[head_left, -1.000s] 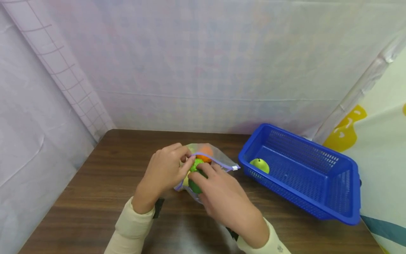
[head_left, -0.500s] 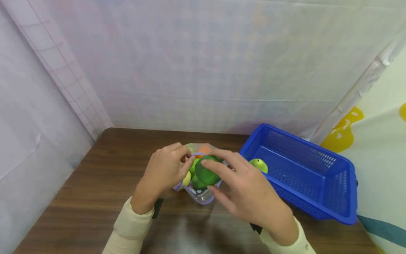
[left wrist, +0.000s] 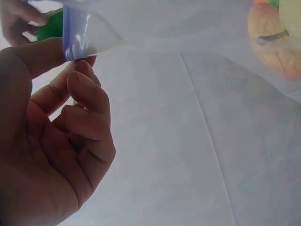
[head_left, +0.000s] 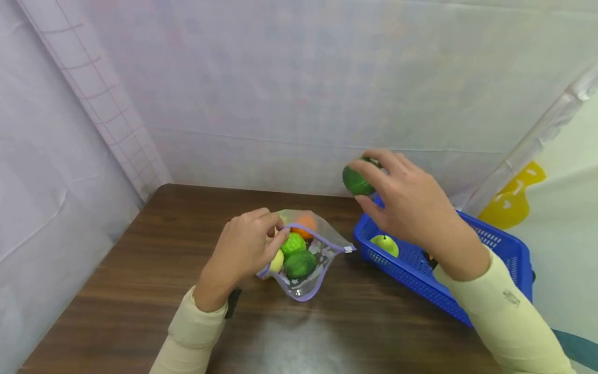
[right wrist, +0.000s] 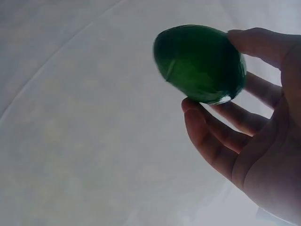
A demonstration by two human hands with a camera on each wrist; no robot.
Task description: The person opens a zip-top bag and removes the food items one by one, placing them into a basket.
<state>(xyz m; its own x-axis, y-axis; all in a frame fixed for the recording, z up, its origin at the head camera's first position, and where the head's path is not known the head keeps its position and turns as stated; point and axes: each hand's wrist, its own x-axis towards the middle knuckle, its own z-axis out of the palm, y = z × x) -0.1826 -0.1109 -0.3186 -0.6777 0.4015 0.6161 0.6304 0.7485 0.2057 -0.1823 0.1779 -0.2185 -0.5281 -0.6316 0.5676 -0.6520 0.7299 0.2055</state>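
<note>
Now, in the head view, the left hand pinches the left side of a clear bag on the dark table. Its purple-edged mouth gapes, with a white slider at the right corner. Inside lie an orange fruit, a bumpy green ball, a dark green piece and a yellow piece partly behind the hand. The right hand is raised, thumb and fingers curled round a green fruit — well apart from the bag, in front of the cloth wall. A pear sits in the left end of the blue basket.

The left wrist view shows thumb and finger clamped on the bag's purple edge, the other fingers bent. A pale orange, ridged thing with a dark stem shows through the film; the right hand and its fruit are small and blurred at top left.

The right wrist view has the green fruit — smooth, egg-shaped, tilted — between the thumb and the fingertips below, the palm apart from it.
</note>
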